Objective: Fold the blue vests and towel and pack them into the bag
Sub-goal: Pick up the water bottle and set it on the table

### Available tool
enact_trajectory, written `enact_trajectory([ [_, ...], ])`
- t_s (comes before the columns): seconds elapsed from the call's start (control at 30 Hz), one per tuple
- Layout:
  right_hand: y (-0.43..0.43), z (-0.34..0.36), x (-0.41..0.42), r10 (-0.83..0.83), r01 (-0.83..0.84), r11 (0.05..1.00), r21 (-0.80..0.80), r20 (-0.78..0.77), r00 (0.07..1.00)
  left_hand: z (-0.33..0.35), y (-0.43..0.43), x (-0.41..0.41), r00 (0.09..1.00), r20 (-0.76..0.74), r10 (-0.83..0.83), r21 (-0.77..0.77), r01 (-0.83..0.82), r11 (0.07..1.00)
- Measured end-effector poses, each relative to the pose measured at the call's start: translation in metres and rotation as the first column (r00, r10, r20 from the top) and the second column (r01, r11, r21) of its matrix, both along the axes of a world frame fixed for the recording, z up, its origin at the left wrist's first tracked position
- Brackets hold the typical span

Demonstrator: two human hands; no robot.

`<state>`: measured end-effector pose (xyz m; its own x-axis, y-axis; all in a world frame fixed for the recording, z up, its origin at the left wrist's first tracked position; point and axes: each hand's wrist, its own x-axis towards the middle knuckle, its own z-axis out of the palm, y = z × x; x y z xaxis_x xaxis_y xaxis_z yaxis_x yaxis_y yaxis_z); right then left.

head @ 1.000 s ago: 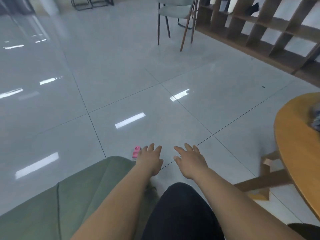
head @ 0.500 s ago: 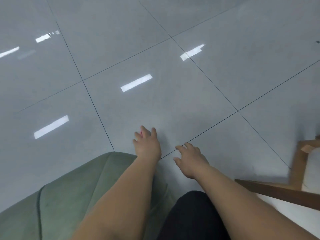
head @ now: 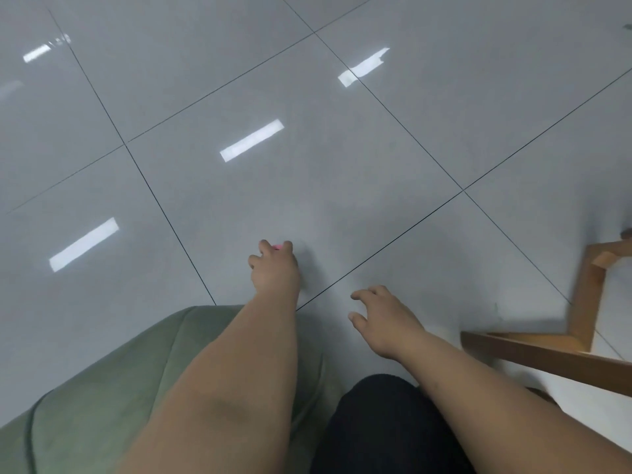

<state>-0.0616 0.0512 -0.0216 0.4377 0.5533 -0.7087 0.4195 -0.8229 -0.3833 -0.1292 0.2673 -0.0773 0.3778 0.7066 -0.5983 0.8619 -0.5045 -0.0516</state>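
down at the glossy grey tiled floor [head: 342, 138], the left hand [head: 273, 273] curls its fingers round a small pink object [head: 276, 247] beside a green fabric cushion [head: 102, 405], the right hand [head: 384, 321] hovers nearby, fingers loosely spread and empty, and where the blue vests, towel and bag lie cannot be told.

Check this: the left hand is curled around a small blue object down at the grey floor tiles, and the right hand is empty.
One thing is wrong: the small object that the left hand curls around is pink, not blue, as the head view shows. The rest stands: it is down at the grey floor tiles, and the right hand is empty.
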Motion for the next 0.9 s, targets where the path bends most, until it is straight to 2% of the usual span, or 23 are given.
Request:
enact_trajectory([
  [0.07,-0.006,0.009,0.001,-0.014,0.014,1.000,-0.009,0.000,1.000,0.011,-0.007,-0.003,0.997,0.068,-0.046,-0.034,0.048,0.998],
  [0.17,-0.014,0.029,0.005,-0.019,0.019,1.000,-0.012,0.017,1.000,0.037,-0.017,-0.009,0.963,0.251,0.095,-0.181,-0.050,0.982],
  [0.23,-0.018,0.046,0.009,-0.016,0.016,1.000,-0.009,0.038,0.999,0.059,-0.024,-0.014,0.906,0.380,0.187,-0.271,-0.084,0.959],
  [0.4,-0.029,0.097,0.014,-0.046,0.036,0.996,0.076,0.135,0.990,0.120,-0.048,-0.030,0.737,0.627,0.252,-0.361,-0.012,0.933],
  [0.53,-0.039,0.139,0.011,-0.110,0.077,0.983,0.169,0.196,0.974,0.181,-0.074,-0.029,0.614,0.755,0.230,-0.360,0.095,0.928],
  [0.63,-0.049,0.174,0.008,-0.155,0.096,0.958,0.271,0.206,0.966,0.227,-0.094,-0.021,0.556,0.818,0.149,-0.300,0.191,0.935],
  [0.73,-0.065,0.211,0.005,-0.252,0.156,0.898,0.412,0.189,0.949,0.271,-0.117,-0.014,0.491,0.867,0.082,-0.239,0.266,0.934],
  [0.9,-0.099,0.279,0.013,-0.420,0.229,0.786,0.574,0.224,0.880,0.347,-0.159,0.002,0.321,0.947,-0.002,-0.111,0.333,0.936],
])
